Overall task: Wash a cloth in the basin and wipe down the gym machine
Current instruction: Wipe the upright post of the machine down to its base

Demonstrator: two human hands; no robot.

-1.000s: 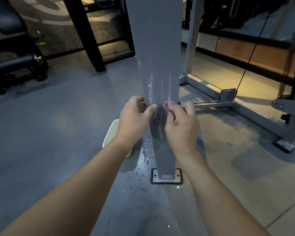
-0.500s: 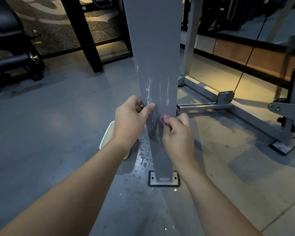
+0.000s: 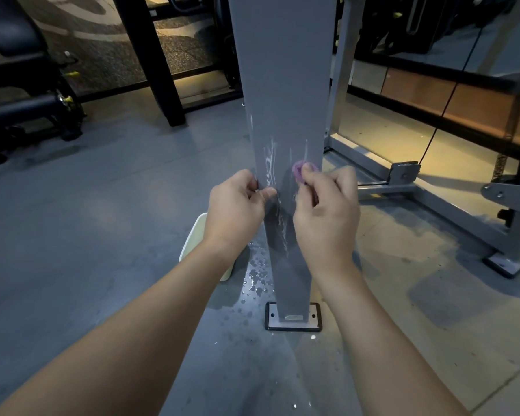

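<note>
A grey upright post [image 3: 285,85] of the gym machine rises in front of me, bolted to the floor by a base plate [image 3: 293,318]. Wet streaks shine on its front face. My right hand [image 3: 324,217] presses a small bunched purple cloth [image 3: 300,171] against the post's right side; only a bit of cloth shows past the fingertips. My left hand [image 3: 237,210] pinches the post's left edge, thumb on the front face. A pale basin [image 3: 192,238] stands on the floor left of the post, mostly hidden behind my left wrist.
Water drops lie on the floor [image 3: 257,274] beside the base plate. The machine's grey floor frame [image 3: 427,199] with a pulley bracket runs to the right. A black bench machine [image 3: 27,106] stands far left, and a black pillar [image 3: 150,58] behind.
My right hand with the cloth dipped down the post, then slid back up and a little right. My left hand stayed gripping the post's edge.
</note>
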